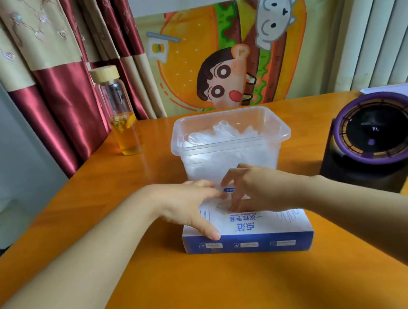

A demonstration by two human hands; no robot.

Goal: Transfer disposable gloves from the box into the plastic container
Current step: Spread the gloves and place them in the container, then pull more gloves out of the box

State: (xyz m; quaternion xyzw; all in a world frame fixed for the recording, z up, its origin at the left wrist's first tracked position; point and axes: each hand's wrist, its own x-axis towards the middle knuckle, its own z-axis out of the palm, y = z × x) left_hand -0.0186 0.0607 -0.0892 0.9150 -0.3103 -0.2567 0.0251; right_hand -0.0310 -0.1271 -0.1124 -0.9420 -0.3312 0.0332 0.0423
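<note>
The left hand (191, 206) presses flat on the box (247, 233) to steady it while the right hand (255, 189) pinches a glove (220, 204) at its slot, the container (229, 141) set just behind for a short carry

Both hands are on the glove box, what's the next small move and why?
Probably pull one glove up from the box with the right hand while the left hand presses it down. The right fingers are at its opening, and the container behind already holds gloves.
</note>
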